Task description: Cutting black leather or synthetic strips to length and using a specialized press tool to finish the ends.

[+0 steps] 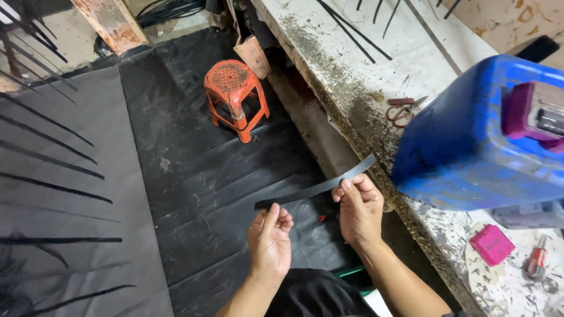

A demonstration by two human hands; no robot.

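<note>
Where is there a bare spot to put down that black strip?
The dark floor sheet is bare between the orange stool and the two hands. The bench top has pale room beyond the scissors. Near the blue container, pink block and small tool, it is crowded.

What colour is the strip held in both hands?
Black strip, seen clearly in the head view.

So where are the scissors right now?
The scissors lie on the dirty white workbench at the right of the head view, just left of the big blue container, beyond the right hand.
</note>
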